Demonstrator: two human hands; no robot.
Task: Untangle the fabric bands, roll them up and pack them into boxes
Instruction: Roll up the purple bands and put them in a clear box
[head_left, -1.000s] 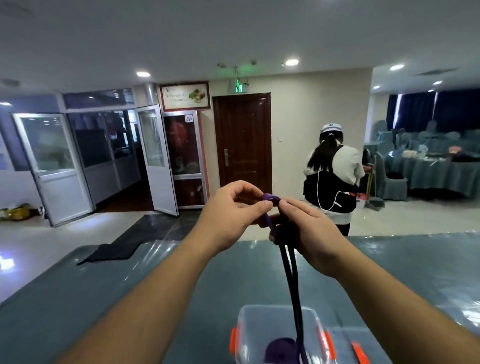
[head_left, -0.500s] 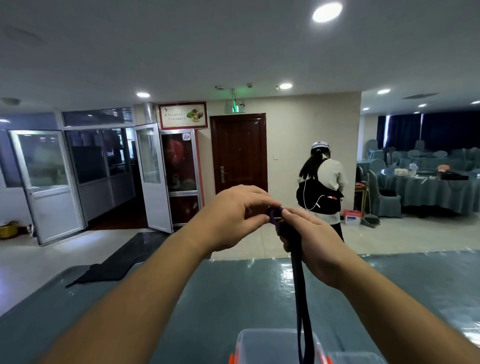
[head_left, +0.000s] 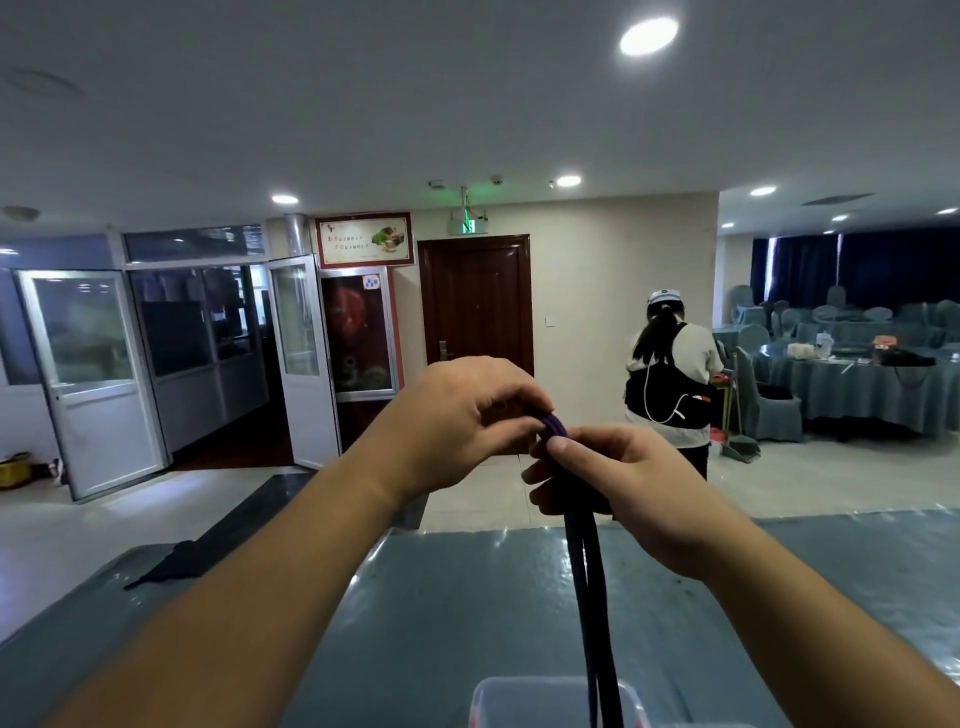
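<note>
Purple band (head_left: 589, 582) was held up mid-air w/ both hands, prob. so loose tails hung straight down to clear box (head_left: 524, 696) near bottom edge. Left hand (head_left: 462, 410) pinched small coil at top; right hand (head_left: 618, 478) gripped strands just below, keeping tension for rolling.

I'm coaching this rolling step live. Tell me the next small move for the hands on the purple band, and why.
Probably one more turn of the roll. Both hands, left hand and right hand, pinch a small coil at the top of the purple band, while two long strands hang loose toward the clear box, so most of it seems unrolled.
</note>
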